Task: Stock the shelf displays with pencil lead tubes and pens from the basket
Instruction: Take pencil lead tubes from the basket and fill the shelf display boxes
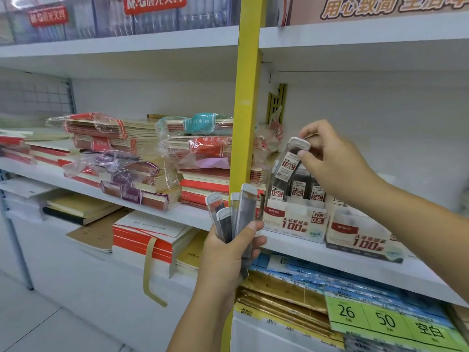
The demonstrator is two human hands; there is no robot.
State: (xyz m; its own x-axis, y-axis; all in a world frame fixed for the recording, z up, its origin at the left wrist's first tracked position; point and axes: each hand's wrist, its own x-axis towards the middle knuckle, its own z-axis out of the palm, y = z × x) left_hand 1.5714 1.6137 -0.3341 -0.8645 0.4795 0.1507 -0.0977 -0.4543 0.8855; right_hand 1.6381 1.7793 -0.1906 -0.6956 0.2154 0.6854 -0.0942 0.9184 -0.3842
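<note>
Standing tubes (298, 189) line the display box (294, 223); right hand (338, 162) pinches 1 tube (289, 162) above.

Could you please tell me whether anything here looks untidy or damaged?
Yes: the clear plastic wrap round the red and purple notebook bundles on the middle shelf is torn open, and a loose tan packing strap dangles off the red-edged paper stack below.

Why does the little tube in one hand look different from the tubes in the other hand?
The right hand pinches one lead tube near its white cap, tilted above the display box. The left hand grips a bunch of about four tubes by their bottoms, fanned upward. The lead tube shows its red-and-white label, while the bunch shows mostly dark sides. Both are slim clear tubes with white caps.
</note>
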